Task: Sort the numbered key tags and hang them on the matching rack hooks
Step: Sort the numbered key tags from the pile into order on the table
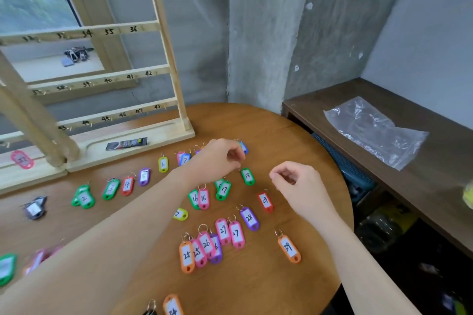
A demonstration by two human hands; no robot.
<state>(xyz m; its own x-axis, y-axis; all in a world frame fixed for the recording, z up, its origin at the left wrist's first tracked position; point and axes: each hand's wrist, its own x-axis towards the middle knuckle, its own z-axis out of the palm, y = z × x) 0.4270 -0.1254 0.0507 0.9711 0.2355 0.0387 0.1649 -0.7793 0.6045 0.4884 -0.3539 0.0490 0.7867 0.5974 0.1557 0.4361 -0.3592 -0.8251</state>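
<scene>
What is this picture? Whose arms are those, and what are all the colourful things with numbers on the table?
A person wears a camera on their head, so you see their own two arms from above. On the round wooden table lie plastic key tags with written numbers, like green 18 and orange 39. The wooden rack behind has numbered spots where tags get hung. The left hand reaches near tag 18 with curled fingers; the right hand is curled too. Whether either pinches anything is unclear.

Glossy plastic key tags (247, 176) (metal rings) on smooth wooden table (302, 140).
</scene>
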